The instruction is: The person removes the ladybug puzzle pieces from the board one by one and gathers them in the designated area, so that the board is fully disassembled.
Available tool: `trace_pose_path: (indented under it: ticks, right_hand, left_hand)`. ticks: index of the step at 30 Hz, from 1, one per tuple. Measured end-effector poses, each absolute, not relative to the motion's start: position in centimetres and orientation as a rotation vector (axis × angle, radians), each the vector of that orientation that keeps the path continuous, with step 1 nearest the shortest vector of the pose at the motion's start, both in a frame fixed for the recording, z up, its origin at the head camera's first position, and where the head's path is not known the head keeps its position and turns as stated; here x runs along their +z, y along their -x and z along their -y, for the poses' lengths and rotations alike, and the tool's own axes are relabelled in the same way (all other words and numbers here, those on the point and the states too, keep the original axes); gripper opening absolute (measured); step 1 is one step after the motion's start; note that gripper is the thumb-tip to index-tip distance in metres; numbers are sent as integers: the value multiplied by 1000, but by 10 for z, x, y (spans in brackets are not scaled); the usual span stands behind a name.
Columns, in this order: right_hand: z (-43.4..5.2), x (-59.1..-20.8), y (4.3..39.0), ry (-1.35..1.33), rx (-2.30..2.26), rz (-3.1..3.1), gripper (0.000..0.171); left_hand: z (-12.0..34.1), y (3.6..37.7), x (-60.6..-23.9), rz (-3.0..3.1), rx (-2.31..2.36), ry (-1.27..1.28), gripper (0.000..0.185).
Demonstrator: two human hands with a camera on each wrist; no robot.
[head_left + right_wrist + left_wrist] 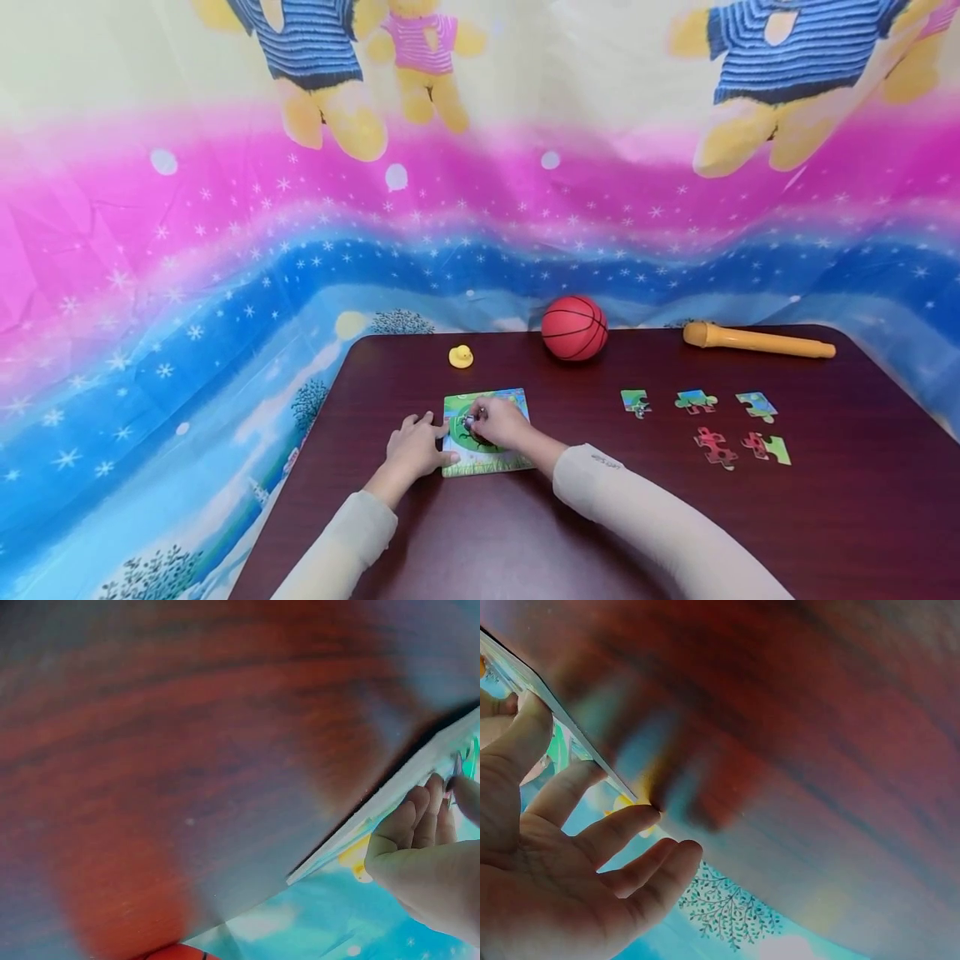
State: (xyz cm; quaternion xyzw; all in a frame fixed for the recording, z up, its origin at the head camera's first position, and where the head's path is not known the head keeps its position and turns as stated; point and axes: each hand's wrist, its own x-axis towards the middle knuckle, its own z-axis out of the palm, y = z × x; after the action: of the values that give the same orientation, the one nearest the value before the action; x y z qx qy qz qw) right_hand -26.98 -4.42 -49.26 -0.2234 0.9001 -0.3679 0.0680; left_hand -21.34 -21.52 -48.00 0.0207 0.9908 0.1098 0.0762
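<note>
A square puzzle board (483,465) with a green and blue picture lies at the left middle of the table. My left hand (414,447) rests at its left side, fingers spread, the thumb at the lower left edge. In the left wrist view the thumb and index fingertips (592,771) meet the board's rim. Over the middle of the board, my right hand (501,423) pinches a small puzzle piece (470,422) between thumb and fingers. The right wrist view shows only a sliver of that piece (457,766); the fingers hide the rest.
Several loose puzzle pieces (716,447) lie to the right on the dark table (570,533). Along the back edge are a yellow rubber duck (461,357), a red ball (574,328) and a yellow toy microphone (757,340). A printed curtain (480,208) hangs behind the table.
</note>
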Motion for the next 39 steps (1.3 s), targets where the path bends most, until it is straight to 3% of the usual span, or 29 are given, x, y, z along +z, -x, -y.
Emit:
trace_pose_path:
  ticks: [12, 39]
  right_hand:
    - [35, -480, 267, 724, -1169, -2659, 6]
    - [-12, -465, 276, 465, -1345, -2709, 7]
  left_hand:
    - [211, 213, -477, -2949, 307, -46, 62]
    - [215, 212, -477, -2932, 353, -60, 66]
